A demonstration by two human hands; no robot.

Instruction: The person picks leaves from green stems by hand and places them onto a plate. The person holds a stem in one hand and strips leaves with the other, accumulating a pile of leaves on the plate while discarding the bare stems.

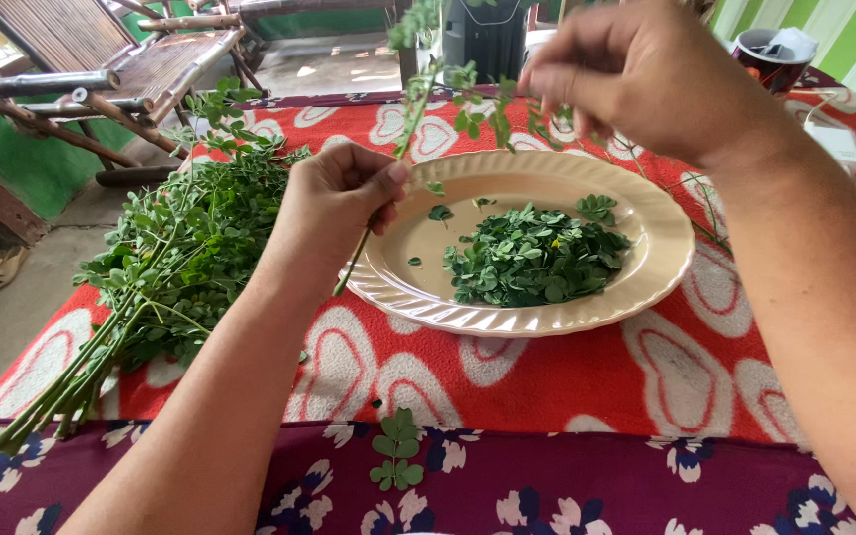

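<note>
Two bare hands worked over a cream plate at the centre of the frame, stripping a leafy sprig. At centre left, the left hand was closed round the lower stem of the sprig, thumb and fingers pinching it, with the stem's end poking out below the fist over the plate's left rim. At upper right, the right hand hung above the plate with its fingertips drawn together on the sprig's small leaves. A heap of loose leaves lay in the middle of the plate, a few stray ones beside it. A bundle of uncut stalks lay on the red patterned cloth at left, just beside the plate. One small twig rested on the purple floral fabric along the bottom edge. A bamboo bench stood at upper left
</note>
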